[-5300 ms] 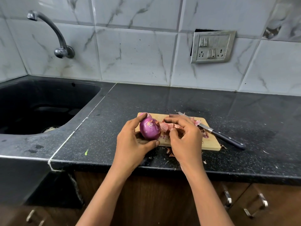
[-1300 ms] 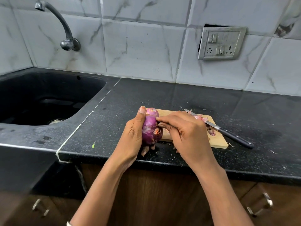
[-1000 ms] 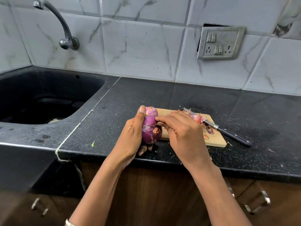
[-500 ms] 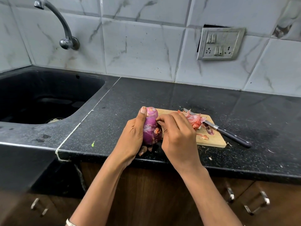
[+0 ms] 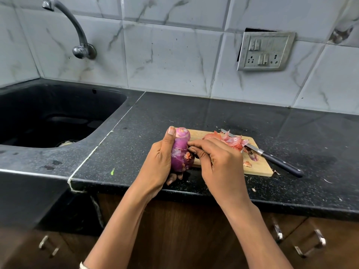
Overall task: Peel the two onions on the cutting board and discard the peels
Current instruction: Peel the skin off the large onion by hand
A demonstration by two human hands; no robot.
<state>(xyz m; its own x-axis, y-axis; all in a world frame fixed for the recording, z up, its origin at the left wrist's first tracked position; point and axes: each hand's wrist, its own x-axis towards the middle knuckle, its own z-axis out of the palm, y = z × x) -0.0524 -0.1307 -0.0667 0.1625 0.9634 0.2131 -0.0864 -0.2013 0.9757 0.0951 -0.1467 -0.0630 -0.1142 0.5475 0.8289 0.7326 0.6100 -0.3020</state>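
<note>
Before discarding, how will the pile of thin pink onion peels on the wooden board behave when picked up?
The pile of thin pink onion peels looks curled and papery, so probably very light and floppy. Loose flakes lie on the wooden board and black countertop, so bits will likely scatter.

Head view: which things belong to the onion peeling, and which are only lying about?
For the job: onion, left hand gripping it, right hand pinching its skin, peels, cutting board.
Lying about: knife, tap, sink, wall socket.
</note>
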